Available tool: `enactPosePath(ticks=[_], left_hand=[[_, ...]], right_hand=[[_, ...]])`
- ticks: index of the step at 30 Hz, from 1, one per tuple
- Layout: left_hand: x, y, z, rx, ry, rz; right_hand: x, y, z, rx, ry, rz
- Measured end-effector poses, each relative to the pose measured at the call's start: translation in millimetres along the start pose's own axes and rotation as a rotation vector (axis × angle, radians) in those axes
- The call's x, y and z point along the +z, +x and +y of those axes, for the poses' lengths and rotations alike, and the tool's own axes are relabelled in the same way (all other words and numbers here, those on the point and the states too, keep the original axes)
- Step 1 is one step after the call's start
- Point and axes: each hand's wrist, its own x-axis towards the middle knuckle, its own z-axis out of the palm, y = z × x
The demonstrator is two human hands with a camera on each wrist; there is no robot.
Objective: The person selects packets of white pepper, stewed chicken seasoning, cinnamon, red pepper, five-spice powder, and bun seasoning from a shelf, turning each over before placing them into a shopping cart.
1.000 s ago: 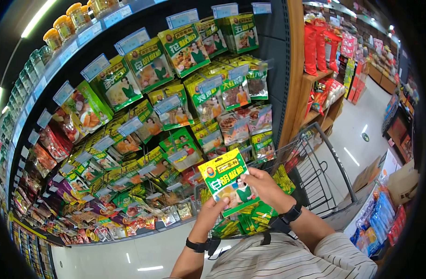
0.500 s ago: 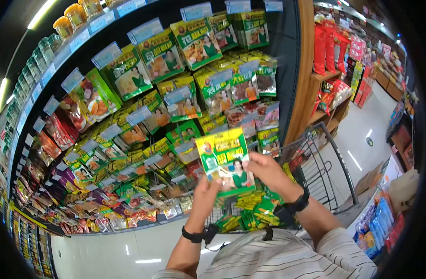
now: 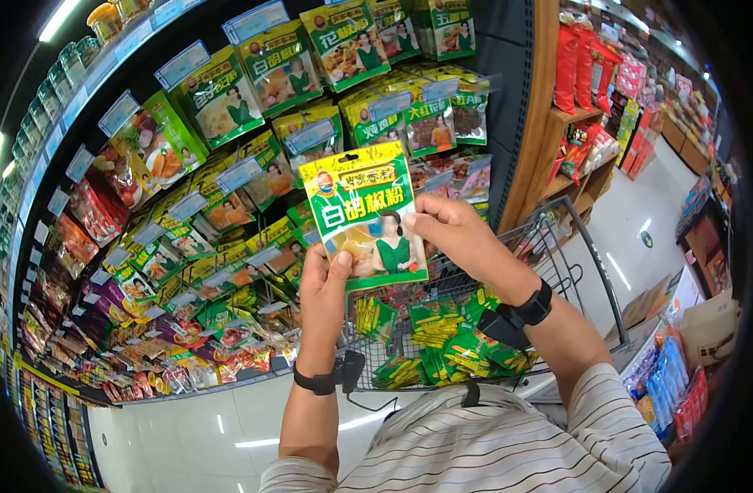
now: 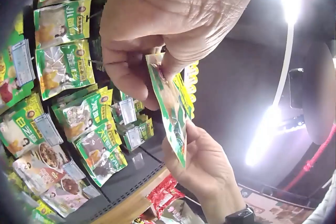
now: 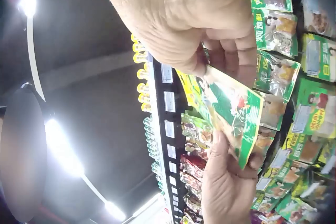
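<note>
A green and yellow seasoning packet [image 3: 366,215] is held upright, its printed front toward the head camera. The left hand [image 3: 323,283] pinches its lower left edge, thumb on the front. At the right edge, the right hand [image 3: 458,238] grips it between thumb and fingers. The left wrist view shows the packet [image 4: 170,106] nearly edge-on between the left hand [image 4: 168,24] and the right hand [image 4: 205,166]. In the right wrist view, the packet [image 5: 233,111] spans from the right hand [image 5: 194,24] to the left hand [image 5: 228,187].
Racks of hanging packets [image 3: 220,99] with price tags fill the left and middle. Below the hands, a wire cart [image 3: 590,271] holds several green and yellow packets [image 3: 442,329]. A wooden shelf [image 3: 569,156] with red bags stands at the right. Glass jars line the top left shelf.
Both hands have raised the packet up and to the left in the head view, closer to the camera. More of the packets in the cart now show beneath it.
</note>
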Motion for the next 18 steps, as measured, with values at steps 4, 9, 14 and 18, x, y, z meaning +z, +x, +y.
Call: enactPosePath(ticks=[4, 9, 14, 18], left_hand=[[3, 7, -6, -0.105, -0.334, 0.007], [21, -3, -16, -0.081, -0.546, -0.146], [13, 4, -27, -0.177, -0.938, -0.252], [12, 11, -30, -0.206, -1.037, -0.263]], right_hand=[[33, -6, -30, -0.201, 0.062, -0.082], [62, -19, -32, -0.549, -0.501, -0.209], [81, -33, -26, -0.684, -0.825, -0.216], [83, -35, -22, -0.682, -0.817, -0.212]])
